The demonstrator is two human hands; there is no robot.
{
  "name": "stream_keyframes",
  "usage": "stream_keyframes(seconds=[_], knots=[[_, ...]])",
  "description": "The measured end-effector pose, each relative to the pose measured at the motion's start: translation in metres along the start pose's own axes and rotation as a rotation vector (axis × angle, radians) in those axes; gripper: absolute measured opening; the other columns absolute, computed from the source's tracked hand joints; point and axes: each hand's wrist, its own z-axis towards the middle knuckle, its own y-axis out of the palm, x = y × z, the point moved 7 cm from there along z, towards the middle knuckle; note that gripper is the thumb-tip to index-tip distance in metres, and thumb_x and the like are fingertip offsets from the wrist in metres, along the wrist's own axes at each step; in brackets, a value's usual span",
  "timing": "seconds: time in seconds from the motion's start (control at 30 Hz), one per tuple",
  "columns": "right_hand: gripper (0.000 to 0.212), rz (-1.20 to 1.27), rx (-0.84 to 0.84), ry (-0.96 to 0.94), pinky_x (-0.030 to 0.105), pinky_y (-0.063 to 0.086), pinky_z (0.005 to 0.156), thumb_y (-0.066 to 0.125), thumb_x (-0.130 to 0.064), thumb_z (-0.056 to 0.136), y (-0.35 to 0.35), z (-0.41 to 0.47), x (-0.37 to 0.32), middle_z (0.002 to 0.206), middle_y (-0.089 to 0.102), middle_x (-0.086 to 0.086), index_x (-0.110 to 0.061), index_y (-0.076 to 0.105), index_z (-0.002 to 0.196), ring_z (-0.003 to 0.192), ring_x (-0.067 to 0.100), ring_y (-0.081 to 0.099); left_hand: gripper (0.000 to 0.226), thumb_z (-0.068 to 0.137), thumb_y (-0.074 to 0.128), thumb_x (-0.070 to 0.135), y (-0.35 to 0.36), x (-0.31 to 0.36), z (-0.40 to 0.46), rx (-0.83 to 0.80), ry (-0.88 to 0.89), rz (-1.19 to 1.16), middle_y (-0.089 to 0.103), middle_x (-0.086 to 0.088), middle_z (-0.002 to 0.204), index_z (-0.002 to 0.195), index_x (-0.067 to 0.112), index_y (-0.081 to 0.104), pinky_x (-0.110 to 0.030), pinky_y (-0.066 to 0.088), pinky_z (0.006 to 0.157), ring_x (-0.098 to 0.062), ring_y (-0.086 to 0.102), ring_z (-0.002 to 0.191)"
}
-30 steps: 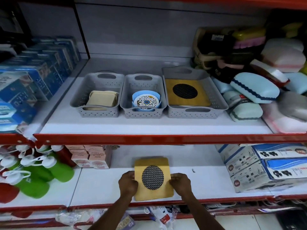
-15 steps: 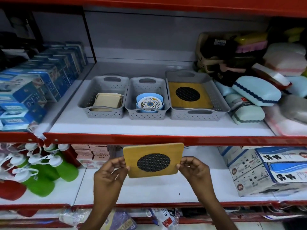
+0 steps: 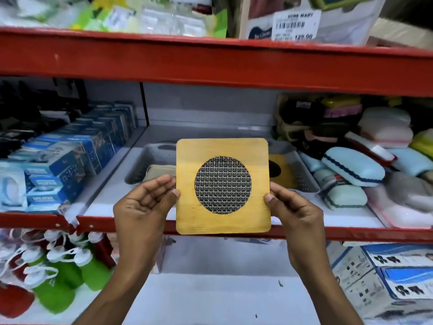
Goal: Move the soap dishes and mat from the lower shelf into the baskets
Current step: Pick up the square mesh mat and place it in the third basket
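Raised upright before the baskets (image 3: 140, 165), mat (image 3: 222, 186) sits pinched between left hand (image 3: 143, 207) and right hand (image 3: 293, 212).

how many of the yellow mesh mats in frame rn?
2. One yellow mesh mat held up between left hand and right hand; another in the right grey basket, mostly hidden behind it.

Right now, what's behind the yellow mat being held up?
Behind the mat: the left basket with a beige dish, and the right basket holding another yellow mat. Whatever sits between the baskets is covered by the held mat.
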Motion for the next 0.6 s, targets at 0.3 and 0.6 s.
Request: stream_keyframes(seconds=[0.3,0.6], knots=[[0.024,-0.053,0.026,0.116,0.022,0.058,0.070,0.073,-0.010,0.087,-0.007,0.007,0.024,0.101,0.081,-0.002,-0.019,0.078,0.108,0.089,0.010,0.073,0.039,0.078,0.078,-0.008,0.000,-0.014,0.002,-0.014,-0.068,0.048,0.083,0.003,0.098,0.093,0.028,0.081,-0.016,0.060,0.078,-0.009,0.078,0.095],[0.022,-0.110,0.065,0.076,0.012,0.056,0.069,0.074,-0.008,0.087,-0.021,0.019,0.022,0.099,0.081,-0.007,-0.022,0.078,0.104,0.092,0.006,0.075,0.039,0.080,0.073,-0.011,0.020,-0.026,0.006,-0.065,-0.131,0.080,0.083,0.005,0.099,0.102,0.021,0.076,-0.013,0.059,0.077,-0.007,0.077,0.094]])
